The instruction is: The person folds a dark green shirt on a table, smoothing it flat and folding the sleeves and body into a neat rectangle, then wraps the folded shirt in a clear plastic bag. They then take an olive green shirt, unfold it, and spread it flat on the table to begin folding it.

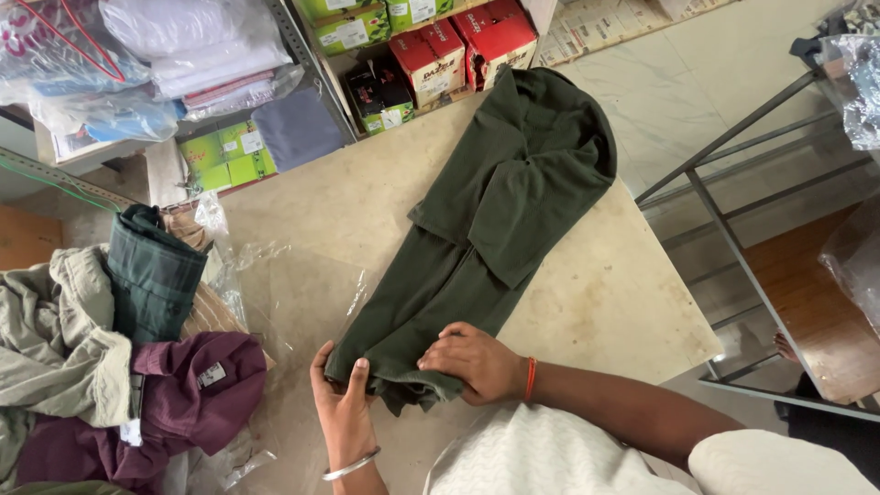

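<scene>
Both hands, left hand [344,403] and right hand [477,362], pinch the near hem of the dark green shirt [495,211], whose long axis runs away up-right across the counter [605,302].

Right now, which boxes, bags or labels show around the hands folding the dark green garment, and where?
Red boxes: top centre shelf, rectangular, red and white.
Green boxes: low shelf, left, bright green.
Black box: beside the red ones.
Clear plastic bags: upper left, holding white cloth.
White label: on maroon garment, lower left.
</scene>
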